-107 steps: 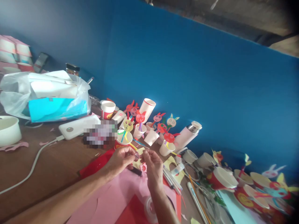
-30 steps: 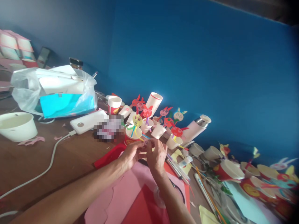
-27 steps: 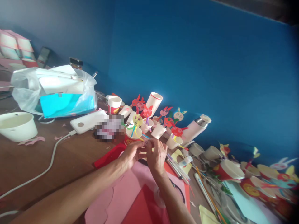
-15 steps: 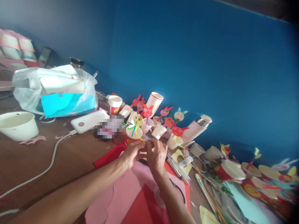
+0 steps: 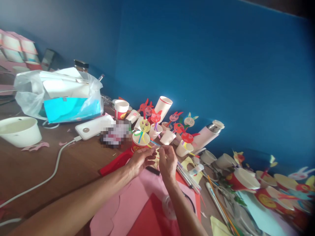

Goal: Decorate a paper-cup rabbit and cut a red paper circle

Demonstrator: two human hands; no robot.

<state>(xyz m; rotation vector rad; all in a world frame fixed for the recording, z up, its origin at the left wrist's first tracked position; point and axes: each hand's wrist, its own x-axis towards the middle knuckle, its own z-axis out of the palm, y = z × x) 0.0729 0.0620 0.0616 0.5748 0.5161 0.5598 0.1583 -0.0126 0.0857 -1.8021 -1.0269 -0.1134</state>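
Your left hand (image 5: 141, 160) and right hand (image 5: 167, 162) meet above the pink paper (image 5: 118, 203) on the bench (image 5: 31, 170). Both grips are closed on a small yellow paper scrap (image 5: 156, 157), partly hidden by your fingers. Just beyond them stands a paper cup (image 5: 140, 139) with colored strips and a yellow paper face. Farther back are paper rabbits (image 5: 175, 117) and a pale pink flask (image 5: 210, 132). Off to your left lie a white power bank (image 5: 90, 127) and its cable (image 5: 49, 173).
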